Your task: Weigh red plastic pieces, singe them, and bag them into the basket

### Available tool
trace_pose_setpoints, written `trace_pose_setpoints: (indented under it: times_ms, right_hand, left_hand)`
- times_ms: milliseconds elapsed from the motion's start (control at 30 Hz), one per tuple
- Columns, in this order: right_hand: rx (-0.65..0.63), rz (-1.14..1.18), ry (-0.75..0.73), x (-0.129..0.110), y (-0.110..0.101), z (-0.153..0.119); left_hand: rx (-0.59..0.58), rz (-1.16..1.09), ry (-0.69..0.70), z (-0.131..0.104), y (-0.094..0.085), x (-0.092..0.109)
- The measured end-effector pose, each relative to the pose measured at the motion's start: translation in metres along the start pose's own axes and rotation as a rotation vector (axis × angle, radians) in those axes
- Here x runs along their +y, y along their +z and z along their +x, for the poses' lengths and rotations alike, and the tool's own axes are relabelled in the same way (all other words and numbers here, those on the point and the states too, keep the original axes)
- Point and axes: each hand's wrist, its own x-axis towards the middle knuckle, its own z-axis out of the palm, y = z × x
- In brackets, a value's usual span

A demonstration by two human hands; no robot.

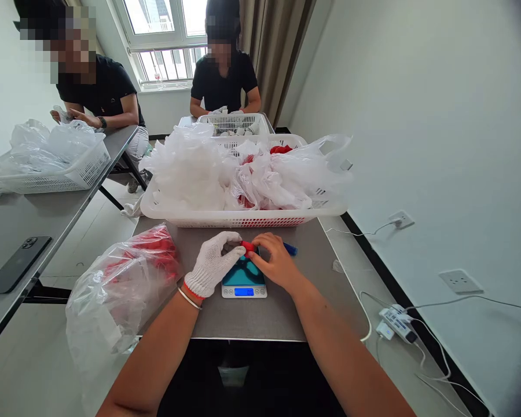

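Observation:
A small red piece (248, 249) is pinched between my two hands, above a small scale (244, 284) with a lit blue display. My left hand (215, 260), in a white knitted glove with a red cuff, grips the piece from the left. Bare, my right hand (274, 259) holds its right side with thumb and fingers. Just beyond my right hand lies a blue object (290, 249), partly hidden. Left of my gloved hand, a clear plastic bag (125, 278) with red contents rests on the grey table (273, 315) and hangs over its edge.
A large white basket (243, 215) with plastic bags and red items stands behind the scale. A smaller basket (260, 123) is farther back. Two people sit beyond. The left table holds a phone (18, 263) and a basket (61, 180). Cables and a power strip (397, 324) lie at right.

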Motion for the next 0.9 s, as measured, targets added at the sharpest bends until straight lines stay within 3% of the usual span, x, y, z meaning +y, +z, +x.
trace_pose_setpoints:
  times_ms: [133, 400, 467, 600, 733, 900]
  right_hand:
    - [-0.034, 0.005, -0.017, -0.0019, 0.0014, -0.0003]
    - [0.076, -0.042, -0.101, -0.0052, 0.0064, -0.0010]
    - [0.084, 0.039, -0.033, -0.0059, 0.0066, -0.0016]
    - [0.094, 0.338, 0.238, -0.0063, 0.0040, -0.0016]
    - [-0.028, 0.740, 0.427, -0.0062, 0.0018, 0.0005]
    - [-0.094, 0.943, 0.511, -0.0070, 0.0045, 0.0022]
  left_hand:
    - [-0.092, -0.063, 0.011, 0.0002, 0.0019, 0.0056]
    - [-0.042, -0.092, 0.139, 0.0036, -0.0033, 0.0073]
    - [-0.021, -0.099, 0.150, 0.0029, -0.0018, 0.0059]
    - [0.033, -0.073, 0.169, 0.0020, 0.0006, 0.0046]
    - [0.040, -0.056, 0.213, 0.0016, 0.0017, 0.0053]
    - [0.044, -0.179, 0.069, -0.0006, 0.0057, 0.0047]
